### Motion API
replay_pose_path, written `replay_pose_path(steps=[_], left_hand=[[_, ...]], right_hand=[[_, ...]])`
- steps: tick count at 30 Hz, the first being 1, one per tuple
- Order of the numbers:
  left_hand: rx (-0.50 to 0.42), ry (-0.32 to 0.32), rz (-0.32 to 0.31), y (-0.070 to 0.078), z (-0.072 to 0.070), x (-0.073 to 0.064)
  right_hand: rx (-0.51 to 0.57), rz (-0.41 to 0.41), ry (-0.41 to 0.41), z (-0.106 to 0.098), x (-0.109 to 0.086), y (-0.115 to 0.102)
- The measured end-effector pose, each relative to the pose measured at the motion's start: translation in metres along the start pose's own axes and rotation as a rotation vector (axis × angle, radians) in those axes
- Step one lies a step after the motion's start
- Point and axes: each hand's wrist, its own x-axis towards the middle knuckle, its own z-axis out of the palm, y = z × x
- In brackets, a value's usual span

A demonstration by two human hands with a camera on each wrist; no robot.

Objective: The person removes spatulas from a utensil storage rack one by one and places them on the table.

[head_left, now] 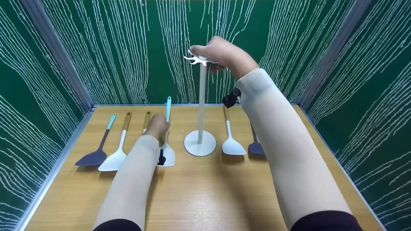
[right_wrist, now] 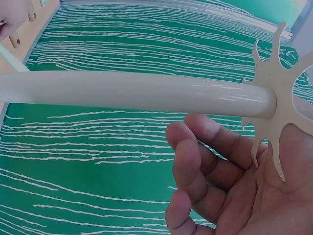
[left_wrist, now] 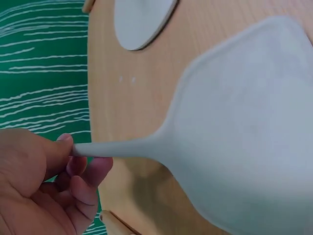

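Between thumb and fingers, my left hand (head_left: 157, 125) pinches the neck of a white spatula (head_left: 169, 156) with a turquoise handle. In the left wrist view its broad blade (left_wrist: 239, 127) tilts above the table. A white utensil stand (head_left: 202, 102) rises from a round base (head_left: 200, 143) in the middle of the table. At its top, my right hand (head_left: 226, 53) holds the hook ring (head_left: 199, 60), thumb above and fingers curled beneath. The right wrist view shows these fingers (right_wrist: 188, 164) bent beside the pole (right_wrist: 137, 93).
Left on the wooden table (head_left: 199, 192) lie a dark spatula (head_left: 93, 158), a white spatula (head_left: 114, 160) and a partly covered wooden-handled utensil (head_left: 147, 118). To the right are another white spatula (head_left: 233, 147) and a dark utensil (head_left: 256, 148), half hidden by my arm. Green walls (head_left: 167, 38) enclose the table.
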Motion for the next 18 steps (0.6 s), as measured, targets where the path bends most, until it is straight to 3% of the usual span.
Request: replay_pose_path(steps=[12, 18], left_hand=[[0.068, 0.015, 0.021, -0.005, 0.004, -0.003], [0.151, 0.095, 0.099, -0.012, 0.014, 0.003]], right_hand=[[-0.003, 0.000, -0.003, 0.001, 0.001, -0.001], [0.008, 0.005, -0.003, 0.000, 0.003, 0.000]])
